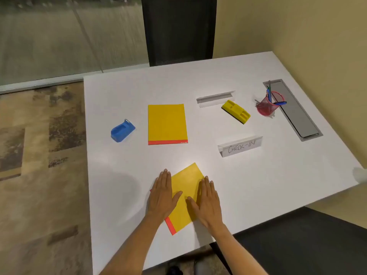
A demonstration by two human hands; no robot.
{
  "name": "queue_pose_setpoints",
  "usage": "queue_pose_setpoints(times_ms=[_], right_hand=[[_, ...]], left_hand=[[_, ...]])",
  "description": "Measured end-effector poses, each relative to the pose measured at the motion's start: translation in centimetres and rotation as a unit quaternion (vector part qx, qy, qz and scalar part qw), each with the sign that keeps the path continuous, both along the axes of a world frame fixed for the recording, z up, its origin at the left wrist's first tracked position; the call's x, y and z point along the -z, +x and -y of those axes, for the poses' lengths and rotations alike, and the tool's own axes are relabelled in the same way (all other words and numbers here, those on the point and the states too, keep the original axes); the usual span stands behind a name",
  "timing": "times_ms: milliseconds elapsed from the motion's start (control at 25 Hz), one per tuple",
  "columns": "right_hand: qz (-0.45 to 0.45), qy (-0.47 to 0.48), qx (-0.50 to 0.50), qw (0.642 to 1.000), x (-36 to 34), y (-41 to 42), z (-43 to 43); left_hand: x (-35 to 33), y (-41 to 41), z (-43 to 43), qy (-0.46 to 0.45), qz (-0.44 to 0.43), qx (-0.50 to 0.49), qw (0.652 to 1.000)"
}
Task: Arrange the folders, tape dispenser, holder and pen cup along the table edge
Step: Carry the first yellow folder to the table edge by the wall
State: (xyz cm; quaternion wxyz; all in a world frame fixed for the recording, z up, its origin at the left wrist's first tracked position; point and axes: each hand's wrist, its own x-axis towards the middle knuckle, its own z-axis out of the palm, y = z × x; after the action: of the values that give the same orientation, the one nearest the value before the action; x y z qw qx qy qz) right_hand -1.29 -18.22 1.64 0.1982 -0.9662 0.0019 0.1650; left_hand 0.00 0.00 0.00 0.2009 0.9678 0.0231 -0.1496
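A yellow folder with a red spine [185,197] lies tilted near the table's front edge. My left hand [161,195] rests flat on its left side and my right hand [207,201] flat on its right side, fingers spread. A second yellow folder [167,124] lies square in the middle of the white table [248,195]. A blue tape dispenser [122,131] sits to its left. A clear holder reading CHECK-IN [240,146] stands at the right. Farther back are an empty clear holder [215,99], a yellow holder [236,111] and a pink mesh pen cup [268,105] with pens.
A grey cable tray cover [296,114] is set into the table at the far right. A black chair back [178,30] stands behind the table. A beige wall runs along the right, patterned carpet lies to the left.
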Motion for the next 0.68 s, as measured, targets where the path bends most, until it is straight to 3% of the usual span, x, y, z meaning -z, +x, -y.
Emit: queue_pose_setpoints(times_ms=[320, 680], right_hand=[[-0.074, -0.002, -0.010, 0.997, 0.9, -0.6, 0.1], [-0.096, 0.024, -0.004, 0.995, 0.9, -0.3, 0.2]], left_hand=[[0.1, -0.1, 0.5, 0.024, -0.020, 0.038, 0.999], [-1.3, 4.6, 1.9, 0.078, -0.069, -0.033, 0.994]])
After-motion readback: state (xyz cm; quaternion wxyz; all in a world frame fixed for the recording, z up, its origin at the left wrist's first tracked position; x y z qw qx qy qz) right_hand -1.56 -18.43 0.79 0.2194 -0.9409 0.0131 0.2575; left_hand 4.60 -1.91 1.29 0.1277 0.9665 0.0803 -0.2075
